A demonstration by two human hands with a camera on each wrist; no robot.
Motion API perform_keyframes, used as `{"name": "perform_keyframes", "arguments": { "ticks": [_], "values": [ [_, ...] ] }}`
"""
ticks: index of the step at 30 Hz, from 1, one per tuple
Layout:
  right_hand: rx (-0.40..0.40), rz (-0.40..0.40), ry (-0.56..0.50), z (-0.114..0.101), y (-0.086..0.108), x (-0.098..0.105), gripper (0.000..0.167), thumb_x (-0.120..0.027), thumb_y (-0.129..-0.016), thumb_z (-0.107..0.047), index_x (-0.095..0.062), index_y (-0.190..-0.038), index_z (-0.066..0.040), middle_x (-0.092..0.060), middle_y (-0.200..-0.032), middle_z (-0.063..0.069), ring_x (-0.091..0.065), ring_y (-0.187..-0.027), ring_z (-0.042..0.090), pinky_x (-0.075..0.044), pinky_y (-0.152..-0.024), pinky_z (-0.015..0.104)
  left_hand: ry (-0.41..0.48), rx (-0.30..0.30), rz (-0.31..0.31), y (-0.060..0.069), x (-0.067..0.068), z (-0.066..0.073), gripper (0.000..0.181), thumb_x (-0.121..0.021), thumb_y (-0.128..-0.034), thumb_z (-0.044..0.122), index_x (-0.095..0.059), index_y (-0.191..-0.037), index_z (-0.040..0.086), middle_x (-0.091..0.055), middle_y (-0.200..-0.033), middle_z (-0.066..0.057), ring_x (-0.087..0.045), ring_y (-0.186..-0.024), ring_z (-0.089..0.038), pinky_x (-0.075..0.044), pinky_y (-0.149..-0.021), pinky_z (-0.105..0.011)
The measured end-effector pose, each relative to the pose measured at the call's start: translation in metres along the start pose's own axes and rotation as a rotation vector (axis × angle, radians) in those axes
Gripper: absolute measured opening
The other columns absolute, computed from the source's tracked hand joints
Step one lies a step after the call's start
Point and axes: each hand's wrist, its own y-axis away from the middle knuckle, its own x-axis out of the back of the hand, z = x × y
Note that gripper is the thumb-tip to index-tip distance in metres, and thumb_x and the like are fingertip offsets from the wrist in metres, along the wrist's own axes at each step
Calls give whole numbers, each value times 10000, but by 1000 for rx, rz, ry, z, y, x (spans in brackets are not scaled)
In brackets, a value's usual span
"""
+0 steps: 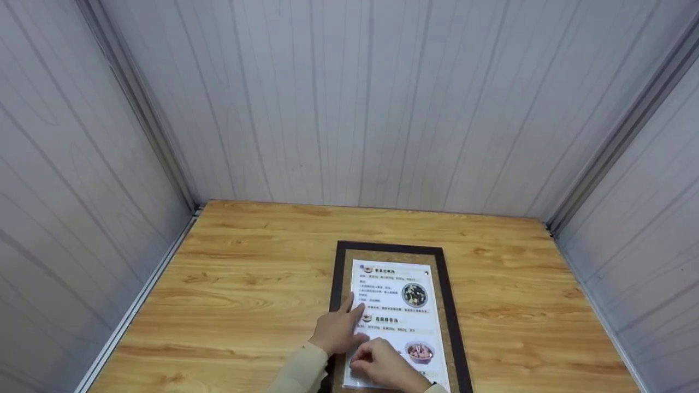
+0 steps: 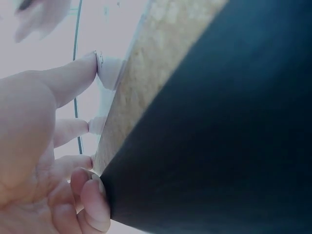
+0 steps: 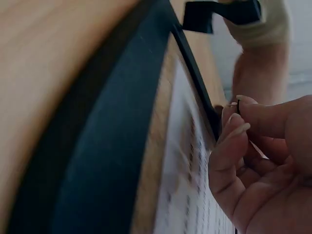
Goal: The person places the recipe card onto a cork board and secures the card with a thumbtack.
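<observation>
A printed recipe sheet (image 1: 390, 295) in clear plastic, with two food pictures, lies on a cork board (image 1: 348, 273) with a dark frame (image 1: 453, 311). On the sheet's left edge rests my left hand (image 1: 337, 330), fingers spread; in the left wrist view, its fingertips (image 2: 90, 66) press the plastic near the cork. My right hand (image 1: 385, 363) is just over the sheet's lower part. Its thumb and finger pinch a small thumbtack (image 3: 238, 106) with a dark head. A small dark dot, perhaps another tack (image 1: 426, 273), shows at the sheet's upper right corner.
The board lies on a wood-grain table (image 1: 251, 295). Pale panel walls (image 1: 349, 109) enclose the table at the back and both sides. A black strap (image 3: 224, 14) is on the left wrist.
</observation>
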Motion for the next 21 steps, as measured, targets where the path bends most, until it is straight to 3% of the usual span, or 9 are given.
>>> {"name": "perform_keyframes", "arguments": {
  "ticks": [8,14,18,21],
  "values": [
    [-38,-51,59,-2,-5,-11,100,-705,-842,-21,-735,-754,-56,-632,-643,-99,-508,-563,-12,-441,-560,181,29,19,-34,-2,2,-2,718,-754,-830,466,-559,-1418,104,-367,-1535,-227,-647,-866,-241,-509,-675,-357],
    [-24,-27,141,-5,-8,-15,159,-673,-804,-6,-682,-666,-83,-529,-563,-166,-450,-503,-26,-383,-494,165,31,12,-14,-1,3,-2,717,-757,-825,457,-559,-1416,103,-371,-1531,-231,-660,-848,-255,-483,-612,-336],
    [-15,-26,167,-8,-8,-16,190,-647,-768,22,-635,-608,-78,-466,-521,-186,-412,-464,-24,-336,-454,162,42,6,-9,0,2,-1,715,-756,-829,446,-552,-1423,106,-365,-1534,-231,-615,-696,-206,-432,-542,-299],
    [-38,-28,115,-10,-8,-17,174,-628,-743,55,-627,-598,-40,-464,-508,-172,-408,-454,-9,-317,-444,169,38,5,0,1,1,0,704,-757,-830,434,-555,-1423,113,-369,-1531,-232,-559,-619,-180,-396,-515,-289]
  ]
}}
